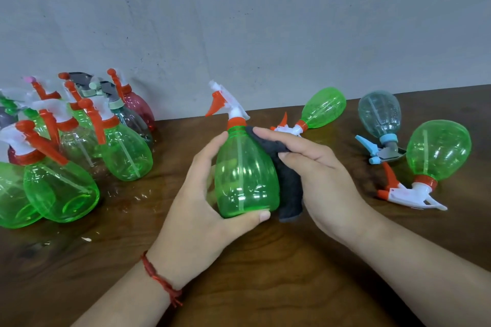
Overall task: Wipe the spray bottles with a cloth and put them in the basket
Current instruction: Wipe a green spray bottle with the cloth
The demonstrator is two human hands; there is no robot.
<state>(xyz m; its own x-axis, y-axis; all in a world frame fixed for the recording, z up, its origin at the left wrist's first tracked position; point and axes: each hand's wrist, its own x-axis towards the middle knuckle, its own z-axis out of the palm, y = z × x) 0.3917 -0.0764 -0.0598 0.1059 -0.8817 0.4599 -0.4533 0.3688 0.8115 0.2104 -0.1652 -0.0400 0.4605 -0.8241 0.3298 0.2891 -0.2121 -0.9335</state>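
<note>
We note a pale grey plastered wall (239, 21) across the back, matte, with faint smudges and a few dark specks up high. It meets a dark brown wood-grain table (265, 279), whose glossy top shows small bright glints. Light even, soft.

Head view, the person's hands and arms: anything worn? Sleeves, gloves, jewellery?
Both forearms are bare as far as the frame shows: no sleeves, no gloves. The left hand has a red thread bracelet on its wrist, knotted, with short loose ends hanging. The right hand and its wrist carry nothing. No rings or watch visible on either.
</note>
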